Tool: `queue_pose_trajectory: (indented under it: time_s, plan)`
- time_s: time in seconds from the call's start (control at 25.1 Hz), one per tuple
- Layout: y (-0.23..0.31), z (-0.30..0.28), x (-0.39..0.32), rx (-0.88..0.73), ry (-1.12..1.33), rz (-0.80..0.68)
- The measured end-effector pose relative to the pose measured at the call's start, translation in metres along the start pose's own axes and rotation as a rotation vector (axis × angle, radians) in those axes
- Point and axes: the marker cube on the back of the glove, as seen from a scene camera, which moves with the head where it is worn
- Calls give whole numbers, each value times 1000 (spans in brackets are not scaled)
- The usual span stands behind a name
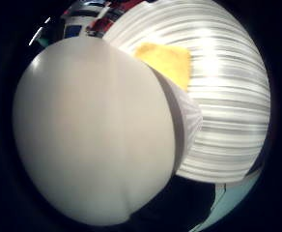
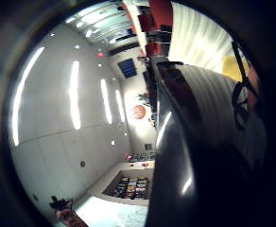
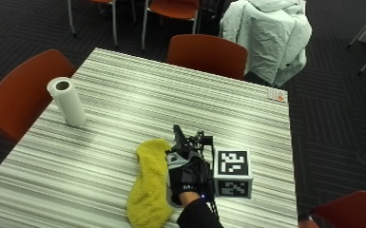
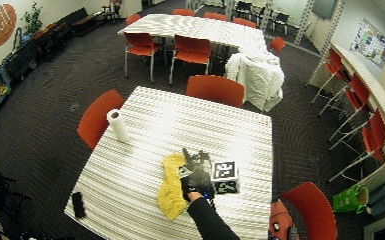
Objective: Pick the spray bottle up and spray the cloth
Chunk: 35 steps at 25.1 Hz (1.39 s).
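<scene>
My gloved right hand (image 3: 186,175) is over the striped table (image 3: 138,95) near its front edge and grips the spray bottle. The bottle's black spray head (image 3: 180,137) sticks out past the fingers toward the far side. Its white body (image 1: 92,130) fills the little finger side palm view, close against the palm, and the dark head (image 2: 199,142) fills one side of the thumb side view. A yellow cloth (image 3: 149,183) lies crumpled lengthwise on the table just left of the hand, touching or nearly touching it. Part of the cloth (image 1: 165,60) shows beyond the bottle.
A paper towel roll (image 3: 67,101) stands upright near the table's left edge. A small card (image 3: 276,94) lies at the far right corner and a black object (image 4: 77,204) at the near left corner. Red chairs (image 3: 207,54) ring the table.
</scene>
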Motion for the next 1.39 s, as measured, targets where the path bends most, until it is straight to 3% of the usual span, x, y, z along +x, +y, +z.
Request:
queue_pose_trajectory:
  time_s: [0.24, 0.68, 1.39]
  plan:
    - [7, -11, -5, 46, -56, -134]
    - [2, -5, -7, 60, -53, -159]
    - [6, 99, -92, -68, -182, -271]
